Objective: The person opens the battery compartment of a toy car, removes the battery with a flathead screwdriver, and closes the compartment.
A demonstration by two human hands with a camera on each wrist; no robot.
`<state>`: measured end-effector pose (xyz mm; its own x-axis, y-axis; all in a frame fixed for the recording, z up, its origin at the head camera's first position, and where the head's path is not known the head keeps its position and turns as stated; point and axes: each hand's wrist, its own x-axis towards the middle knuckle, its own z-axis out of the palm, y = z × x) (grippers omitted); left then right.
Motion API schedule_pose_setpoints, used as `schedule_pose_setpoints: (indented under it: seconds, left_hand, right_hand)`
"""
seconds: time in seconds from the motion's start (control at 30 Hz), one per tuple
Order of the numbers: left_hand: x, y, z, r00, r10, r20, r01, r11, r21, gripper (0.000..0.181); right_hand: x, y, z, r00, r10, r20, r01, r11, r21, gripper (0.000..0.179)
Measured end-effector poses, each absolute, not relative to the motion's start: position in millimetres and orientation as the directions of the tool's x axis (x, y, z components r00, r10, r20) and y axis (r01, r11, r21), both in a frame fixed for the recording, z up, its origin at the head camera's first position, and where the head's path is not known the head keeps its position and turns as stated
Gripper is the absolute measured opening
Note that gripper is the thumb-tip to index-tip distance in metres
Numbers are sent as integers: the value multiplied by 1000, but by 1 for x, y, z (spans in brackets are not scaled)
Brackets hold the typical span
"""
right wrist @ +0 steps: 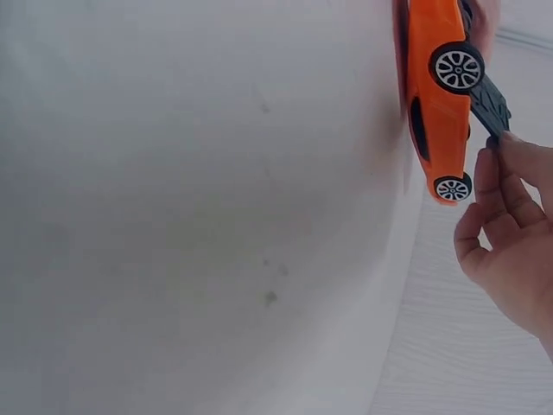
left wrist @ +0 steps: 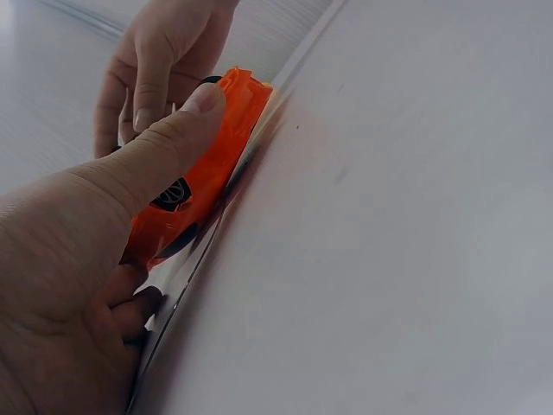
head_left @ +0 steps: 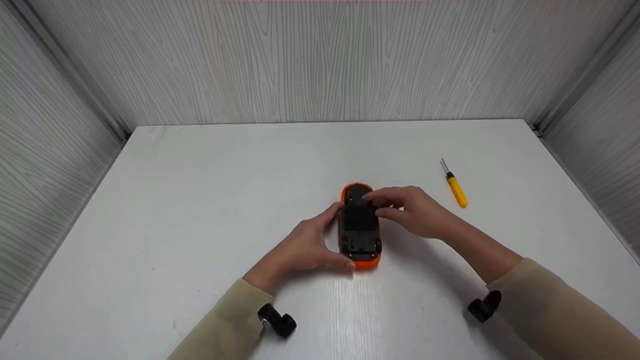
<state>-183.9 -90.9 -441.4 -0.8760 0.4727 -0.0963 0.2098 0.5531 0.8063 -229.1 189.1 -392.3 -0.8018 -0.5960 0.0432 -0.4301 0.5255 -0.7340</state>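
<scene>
An orange toy car [head_left: 368, 263] lies upside down on the white table, its black underside facing up. My left hand [head_left: 311, 246] grips it from the left, thumb on the near end and fingers along the far left side. From the right, my right hand [head_left: 419, 211] reaches over the underside. In the right wrist view its thumb and fingers pinch the end of a black plastic plate [right wrist: 491, 107], which stands tilted away from the car body. Whether the plate's other end still touches the car is hard to tell. Spoked wheels [right wrist: 456, 67] show on the car's side.
A screwdriver [head_left: 457, 192] with a yellow handle lies on the table to the right, beyond my right hand. Wood-grain panels [head_left: 320, 60] wall off the back and both sides of the white table [head_left: 225, 170].
</scene>
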Motion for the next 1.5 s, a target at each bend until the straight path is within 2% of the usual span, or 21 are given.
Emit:
schedule_pose_setpoints:
  seconds: [0.23,0.53,0.97,1.3,1.5]
  left_hand:
    - [-183,-91,-439,-879,464,-109,199,566,800,129]
    - [-185,-91,-443,-873,486,-42,257,532,807,126]
    - [-185,-91,-444,-881,468,-73,227,552,803,130]
    - [-184,-91,-447,-884,458,-91,201,550,811,130]
    - [-186,-90,-449,-881,466,-77,218,546,809,128]
  right_hand:
    - [-232,189,-388,-796,-606,15,-400,506,-764,35]
    - [-234,191,-383,-821,-571,23,-333,445,-831,32]
    - [-243,207,-388,-934,-321,157,-279,380,-882,28]
    - [-249,222,-401,-974,-180,137,-203,432,-879,29]
    - [-255,233,-409,-990,-96,108,-137,393,-909,33]
